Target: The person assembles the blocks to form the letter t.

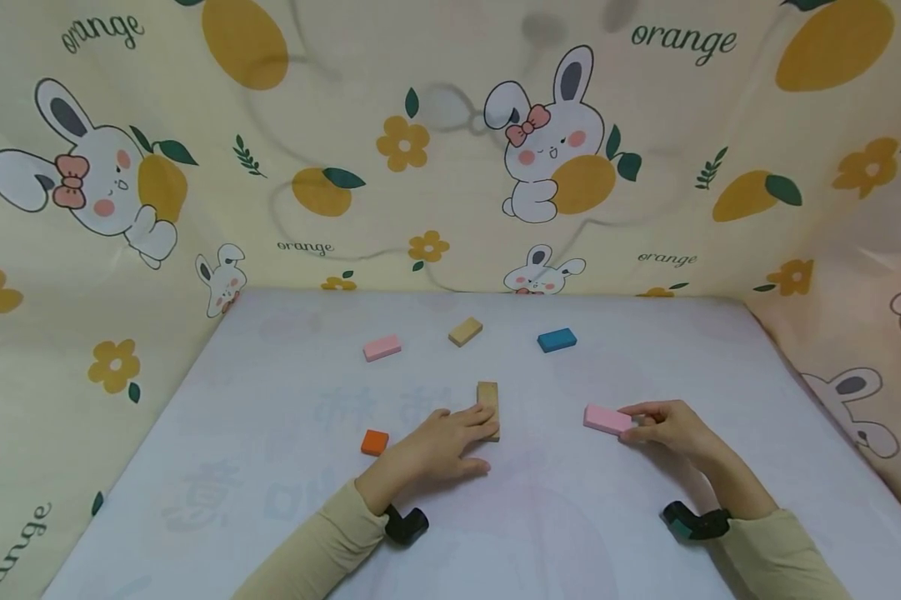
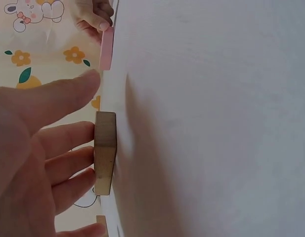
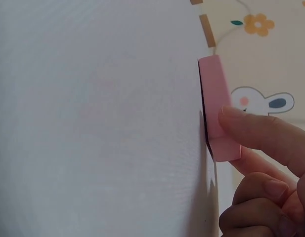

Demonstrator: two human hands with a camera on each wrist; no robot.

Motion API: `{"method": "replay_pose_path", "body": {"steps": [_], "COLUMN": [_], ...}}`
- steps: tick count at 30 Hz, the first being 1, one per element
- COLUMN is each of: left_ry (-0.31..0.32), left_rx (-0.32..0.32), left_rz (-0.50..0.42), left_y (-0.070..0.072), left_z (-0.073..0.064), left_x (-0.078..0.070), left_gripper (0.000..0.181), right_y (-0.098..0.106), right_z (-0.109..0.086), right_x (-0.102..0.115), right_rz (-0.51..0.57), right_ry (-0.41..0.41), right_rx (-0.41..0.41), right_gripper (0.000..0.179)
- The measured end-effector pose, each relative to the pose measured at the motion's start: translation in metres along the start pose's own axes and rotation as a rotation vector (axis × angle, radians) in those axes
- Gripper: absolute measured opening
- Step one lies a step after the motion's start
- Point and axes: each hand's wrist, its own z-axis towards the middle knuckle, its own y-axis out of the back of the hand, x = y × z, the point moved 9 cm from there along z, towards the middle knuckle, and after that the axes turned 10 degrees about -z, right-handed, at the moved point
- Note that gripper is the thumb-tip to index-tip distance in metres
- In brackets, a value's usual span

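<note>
In the head view my left hand (image 1: 446,442) lies over a plain wooden block (image 1: 488,393), whose lower part is partly hidden by the fingers. The left wrist view has those fingers extended, with several fingertips on top of the wooden block (image 2: 105,153) and the thumb held apart from it. To the right, my right hand (image 1: 671,429) pinches the near end of a pink block (image 1: 606,419) between thumb and forefinger. In the right wrist view the pink block (image 3: 215,94) sits low at the table surface, a thin dark line under its edge.
Across the back of the white table (image 1: 270,417) lie another pink block (image 1: 382,347), a second wooden block (image 1: 466,332) and a blue block (image 1: 557,339). A small orange block (image 1: 374,442) sits beside the left wrist. Patterned cloth (image 1: 450,192) rises behind and at both sides.
</note>
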Motion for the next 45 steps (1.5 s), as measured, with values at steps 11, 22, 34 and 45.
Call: {"method": "replay_pose_path", "body": {"steps": [11,22,34,45], "left_ry": [-0.001,-0.002,0.01,0.012], "left_rx": [-0.004,0.006,0.014,0.01], "left_rz": [-0.018,-0.027,-0.023,-0.018], "left_y": [0.002,0.001,0.0,0.001], "left_z": [-0.002,-0.002,-0.002,-0.003], "left_x": [-0.001,-0.003,-0.001,-0.002], "left_gripper": [0.06,0.06,0.061,0.061], "right_y": [0.004,0.003,0.001,-0.001], "right_z": [0.002,0.004,0.011,0.017], "right_x": [0.012,0.023,0.038,0.044], "right_rz": [-0.007,0.004,0.043,0.035], "right_ry": [0.031,0.025,0.081,0.08], "right_rx": [-0.007,0.008,0.015,0.007], "right_gripper": [0.053,0.053,0.048,0.047]}}
